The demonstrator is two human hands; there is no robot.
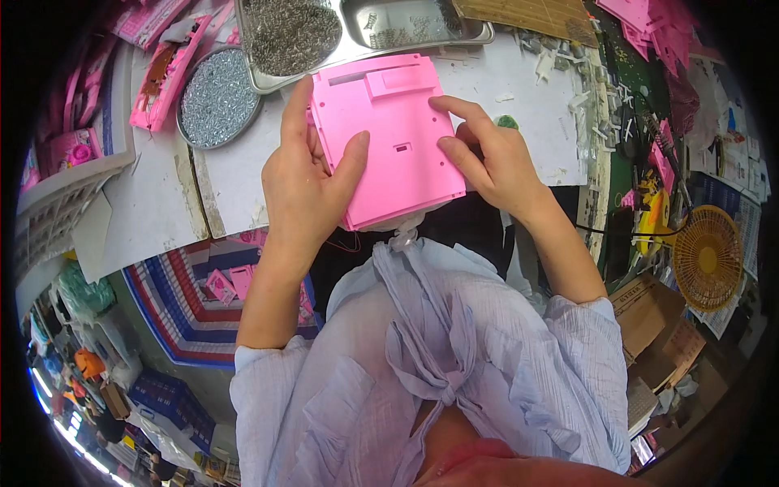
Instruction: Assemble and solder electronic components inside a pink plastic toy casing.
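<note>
A flat pink plastic housing is held up over the near edge of the white table. It has a slot near its far end, a raised rectangular block and several small holes. My left hand grips its left side, with the thumb lying on the face and the index finger along the far left edge. At the right edge, my right hand closes on the housing with bent thumb and index finger. The underside of the housing is hidden from view.
Beyond the housing stands a metal tray of small springs. Left of it are a round dish of screws and a pink part. White plastic pieces lie at right, near a yellow fan. A striped basket sits below left.
</note>
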